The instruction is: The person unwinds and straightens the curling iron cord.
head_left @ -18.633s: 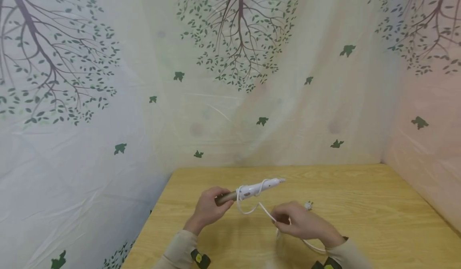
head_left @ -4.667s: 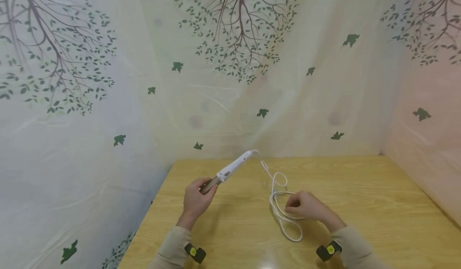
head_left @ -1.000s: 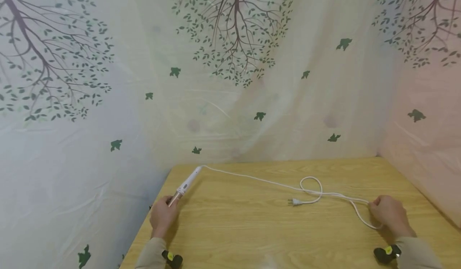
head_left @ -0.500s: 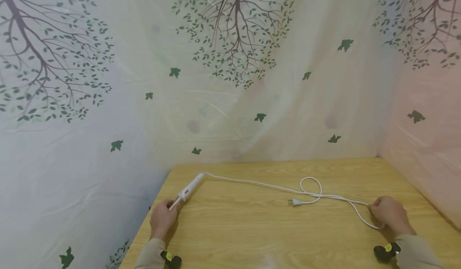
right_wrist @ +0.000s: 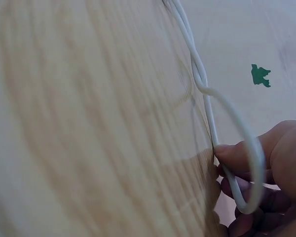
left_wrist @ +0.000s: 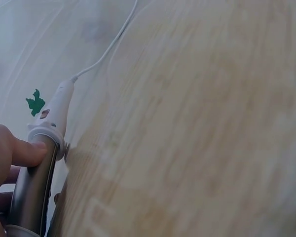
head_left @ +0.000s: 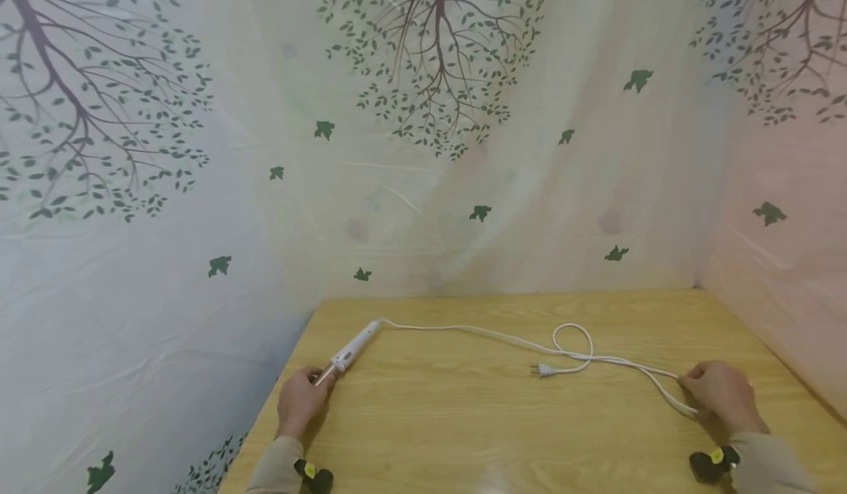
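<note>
My left hand (head_left: 301,403) grips the bronze barrel of a curling iron (head_left: 353,347) at the table's left side. In the left wrist view, my thumb presses along the barrel just below the collar of the white handle (left_wrist: 59,106). A white cord (head_left: 456,327) runs from the handle's end across the table to the right. My right hand (head_left: 721,395) pinches this cord near the right side; in the right wrist view, a bend of cord (right_wrist: 244,131) loops around by the fingers. The two-pin plug (head_left: 545,370) lies on the tabletop, below a small loop in the cord.
A wood-grain table (head_left: 463,428) lies under both hands. Its far edge meets a hanging sheet (head_left: 423,237) printed with trees and green birds. More sheeting encloses the left and right sides.
Earlier the cord was wound about the handle; now it is unwound and stretched out, the hands far apart. Over the last second, the handle's cord end has lowered and shifted slightly right.
</note>
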A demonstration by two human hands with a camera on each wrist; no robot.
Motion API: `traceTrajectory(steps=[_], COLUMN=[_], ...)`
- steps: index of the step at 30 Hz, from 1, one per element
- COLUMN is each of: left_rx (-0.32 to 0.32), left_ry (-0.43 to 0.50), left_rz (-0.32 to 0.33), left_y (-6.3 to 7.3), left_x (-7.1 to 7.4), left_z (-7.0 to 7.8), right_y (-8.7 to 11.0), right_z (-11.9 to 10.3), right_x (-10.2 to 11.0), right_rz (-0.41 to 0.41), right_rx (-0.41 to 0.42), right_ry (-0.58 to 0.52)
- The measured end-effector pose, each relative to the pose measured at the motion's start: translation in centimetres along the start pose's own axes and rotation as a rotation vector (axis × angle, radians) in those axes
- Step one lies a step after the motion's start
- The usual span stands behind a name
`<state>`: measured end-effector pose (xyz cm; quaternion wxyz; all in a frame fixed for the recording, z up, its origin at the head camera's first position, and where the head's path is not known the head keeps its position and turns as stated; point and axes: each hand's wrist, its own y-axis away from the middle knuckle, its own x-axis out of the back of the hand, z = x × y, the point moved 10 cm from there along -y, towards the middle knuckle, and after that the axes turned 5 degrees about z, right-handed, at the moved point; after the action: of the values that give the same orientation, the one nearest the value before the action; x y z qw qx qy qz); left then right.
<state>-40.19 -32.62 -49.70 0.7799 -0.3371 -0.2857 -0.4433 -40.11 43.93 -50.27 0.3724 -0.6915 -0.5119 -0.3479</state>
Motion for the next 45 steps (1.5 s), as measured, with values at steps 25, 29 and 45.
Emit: traceTrajectory(steps=[25,29,45], left_rx=[0.005,-0.011,-0.293], left_ry=[-0.156,-0.163,-0.044], left_rz=[-0.064,-0.072,-0.06], left_y=[0.3,0.3,-0.8], left_x=[-0.7,-0.7,-0.5], left_z=[0.4,0.6,8.2], right_y=[-0.1,0.2,-0.1], right_z=[-1.3,-3.6,-11.5], right_x=[1.8,3.1,6.0], right_rz=[0.259,0.381,0.451], right_rx=[0.11,0.216,0.432], right_ry=[-0.037,-0.06,-0.107])
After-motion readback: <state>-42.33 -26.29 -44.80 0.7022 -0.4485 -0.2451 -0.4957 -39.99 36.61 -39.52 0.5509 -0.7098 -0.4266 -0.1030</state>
